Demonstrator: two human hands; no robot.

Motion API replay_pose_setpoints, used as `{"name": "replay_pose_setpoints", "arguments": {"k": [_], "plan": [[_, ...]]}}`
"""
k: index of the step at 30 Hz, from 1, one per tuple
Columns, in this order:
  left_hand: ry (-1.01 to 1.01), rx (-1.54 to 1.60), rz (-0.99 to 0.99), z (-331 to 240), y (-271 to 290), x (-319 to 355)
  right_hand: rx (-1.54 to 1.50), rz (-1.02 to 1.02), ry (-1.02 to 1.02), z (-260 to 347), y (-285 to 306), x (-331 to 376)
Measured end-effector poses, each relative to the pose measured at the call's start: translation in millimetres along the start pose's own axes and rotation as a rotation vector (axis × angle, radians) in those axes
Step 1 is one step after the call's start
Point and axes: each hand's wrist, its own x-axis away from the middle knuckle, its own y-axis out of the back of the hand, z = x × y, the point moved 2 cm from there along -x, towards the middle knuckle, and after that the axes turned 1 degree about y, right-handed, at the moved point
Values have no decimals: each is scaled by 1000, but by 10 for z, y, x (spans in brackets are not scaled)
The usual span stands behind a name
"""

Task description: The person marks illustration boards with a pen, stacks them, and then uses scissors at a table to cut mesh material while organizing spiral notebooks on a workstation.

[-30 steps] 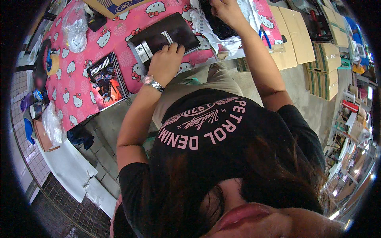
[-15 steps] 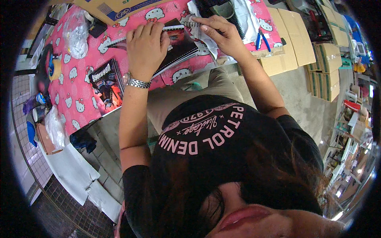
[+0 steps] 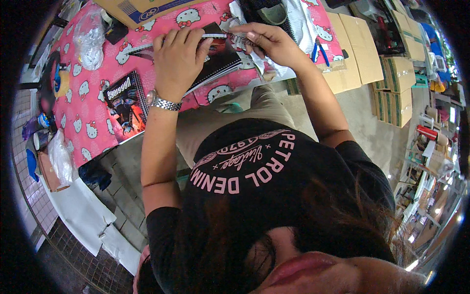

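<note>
My left hand (image 3: 178,61), with a metal watch on the wrist, curls over a black-covered notebook (image 3: 218,59) with a row of punched holes along its edge. The notebook lies tilted on the pink cartoon-print tablecloth (image 3: 88,115). At its right my right hand (image 3: 274,43) is closed, thumb against the fingers, on what looks like a wire binding coil (image 3: 239,40). The coil is partly hidden by the fingers. A finished-looking spiral notebook (image 3: 126,105) with a red and black cover lies left of my left wrist.
Blue-handled pliers (image 3: 320,52) lie at the table's right side. Behind my right hand are black binding coils (image 3: 252,10) and a roll of tape (image 3: 275,15). A cardboard box (image 3: 142,11) stands at the far edge, and clear plastic (image 3: 89,41) lies far left. Flattened cartons (image 3: 360,46) are on the right.
The right hand's fingers have curled in further at the coil. My left hand stays on the notebook. The whole view has shifted slightly.
</note>
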Motion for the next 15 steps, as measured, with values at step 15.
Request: {"name": "replay_pose_setpoints", "arguments": {"k": [15], "plan": [[-121,155,44,-120,-39,-41,198,-120,87,243,-157,0]]}}
